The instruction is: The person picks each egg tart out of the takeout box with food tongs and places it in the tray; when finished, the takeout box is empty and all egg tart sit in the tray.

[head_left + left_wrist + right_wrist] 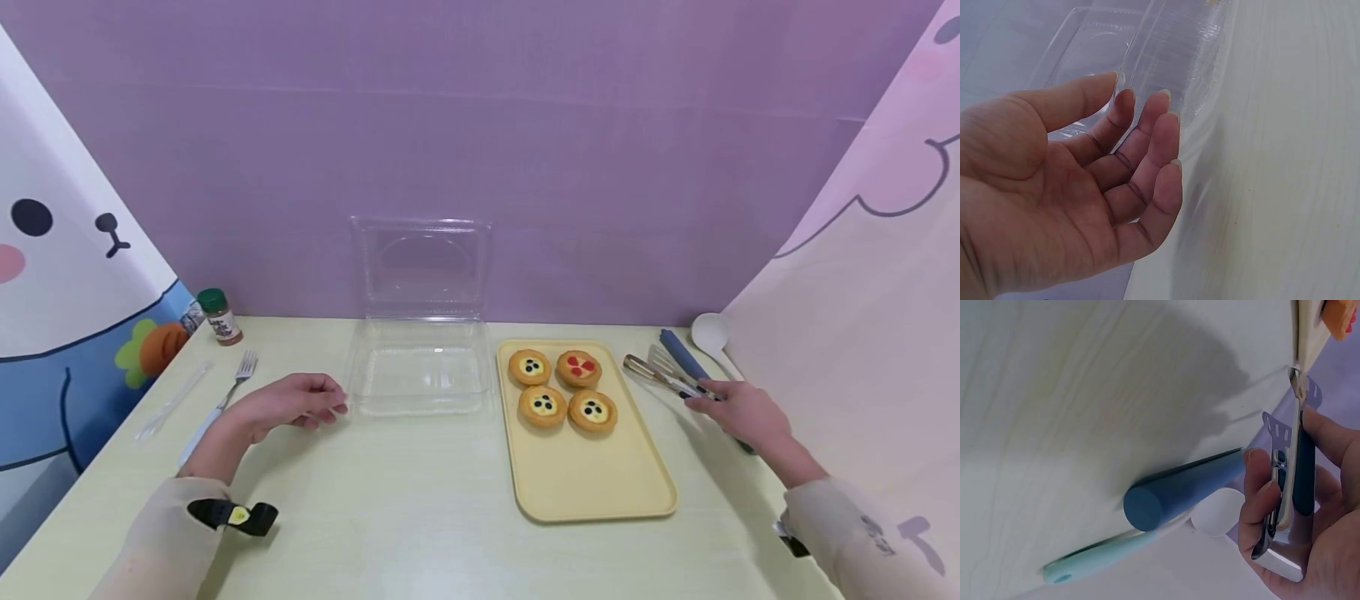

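Note:
My right hand [738,412] grips a pair of metal tongs [1304,481] with dark handle inlays, fingers on one arm and thumb along the other. The tongs' slotted ends point toward the beige tray [592,492], raised off the table at its right. Several egg tarts [543,406] sit on the tray, most topped with dark dots, one with red pieces. My left hand [292,404] holds nothing; its fingers are loosely bent with the palm visible in the left wrist view. Those fingertips are right at the left side of a clear plastic container [420,367], whose lid stands up behind.
At the right lie a blue rod-like handle [1185,490] and a white spoon [709,332] with a pale green handle. On the left are a fork [246,367], a clear plastic utensil [172,404] and a green-capped jar [220,317]. A purple backdrop [525,167] rises behind the table.

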`<action>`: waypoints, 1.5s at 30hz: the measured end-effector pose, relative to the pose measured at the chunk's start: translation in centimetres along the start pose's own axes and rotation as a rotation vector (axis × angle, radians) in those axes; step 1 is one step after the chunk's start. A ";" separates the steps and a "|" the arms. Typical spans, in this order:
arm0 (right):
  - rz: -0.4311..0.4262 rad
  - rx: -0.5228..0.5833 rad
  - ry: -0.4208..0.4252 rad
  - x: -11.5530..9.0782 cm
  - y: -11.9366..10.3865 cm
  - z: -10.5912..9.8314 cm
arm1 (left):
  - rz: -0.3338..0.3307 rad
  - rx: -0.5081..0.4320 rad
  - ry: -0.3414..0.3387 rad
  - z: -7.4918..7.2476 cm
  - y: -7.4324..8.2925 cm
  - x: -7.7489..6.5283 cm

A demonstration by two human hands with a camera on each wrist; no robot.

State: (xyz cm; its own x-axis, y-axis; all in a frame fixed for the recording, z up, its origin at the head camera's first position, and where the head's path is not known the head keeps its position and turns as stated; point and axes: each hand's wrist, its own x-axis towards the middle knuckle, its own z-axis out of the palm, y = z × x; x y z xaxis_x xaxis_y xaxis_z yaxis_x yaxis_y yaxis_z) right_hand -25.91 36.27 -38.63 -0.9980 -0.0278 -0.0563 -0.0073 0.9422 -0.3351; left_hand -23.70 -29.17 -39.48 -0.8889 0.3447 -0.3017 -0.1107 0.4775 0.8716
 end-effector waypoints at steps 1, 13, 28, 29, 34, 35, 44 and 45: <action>0.004 0.004 -0.003 0.1 0.1 0.1 | -0.001 -0.001 0.000 0.0 0.0 0.0; -0.038 -0.030 0.036 0.4 0.6 1.1 | -0.005 0.004 0.000 0.1 0.0 -0.1; -0.004 -0.097 0.022 -0.1 -0.1 1.4 | -0.004 0.004 -0.001 0.0 0.0 -0.3; -0.001 -0.095 0.022 -0.1 -0.1 1.4 | -0.003 0.004 -0.001 0.0 0.0 -0.3; -0.004 -0.098 0.027 0.0 -0.2 1.5 | -0.002 0.003 0.000 0.0 0.0 -0.3; -0.008 -0.103 0.027 0.0 -0.2 1.5 | -0.001 0.004 -0.001 -0.1 0.0 -0.3; -0.016 -0.126 0.025 -0.2 0.0 2.0 | 0.004 0.007 -0.006 0.0 0.0 -0.3; -0.014 -0.125 0.023 -0.2 0.0 2.0 | 0.003 0.007 -0.007 0.0 0.0 -0.3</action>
State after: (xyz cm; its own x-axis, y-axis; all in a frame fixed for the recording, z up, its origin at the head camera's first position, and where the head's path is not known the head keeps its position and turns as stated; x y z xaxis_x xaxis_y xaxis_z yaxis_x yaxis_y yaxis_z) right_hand -25.62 35.59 -40.48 -0.9989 -0.0348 -0.0300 -0.0275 0.9760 -0.2159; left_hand -23.45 -29.27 -39.40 -0.8861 0.3518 -0.3019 -0.1049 0.4820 0.8698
